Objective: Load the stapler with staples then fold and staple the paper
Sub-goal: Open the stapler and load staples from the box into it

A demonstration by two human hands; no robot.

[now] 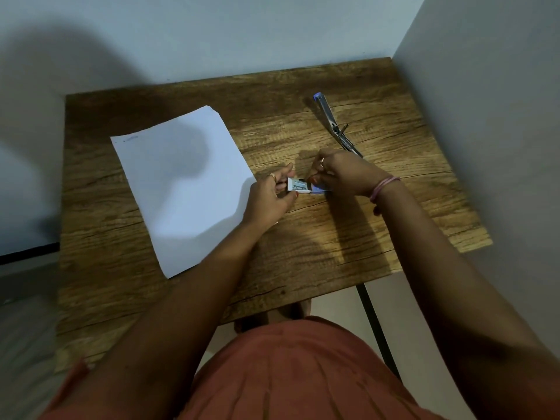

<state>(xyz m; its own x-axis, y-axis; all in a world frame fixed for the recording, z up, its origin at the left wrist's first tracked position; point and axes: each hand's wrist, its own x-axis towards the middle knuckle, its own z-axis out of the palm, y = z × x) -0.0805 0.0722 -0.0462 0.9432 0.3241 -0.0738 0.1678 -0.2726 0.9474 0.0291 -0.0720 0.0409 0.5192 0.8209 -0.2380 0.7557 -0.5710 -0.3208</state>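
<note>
White rectangular paper sheet [181,189] lies flat toward the left edge of the wood-grain bench [303,253]. Mid-bench, left hand [268,197] and right hand [339,174] fingers pinch a small white-and-blue staple box [303,187]. Opened metal stapler with blue tip [333,122] lies toward the far right corner.

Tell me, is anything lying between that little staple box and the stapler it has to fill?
Nothing visible: only bare table separates the staple box, held by both hands, from the opened stapler beyond the right hand.
</note>
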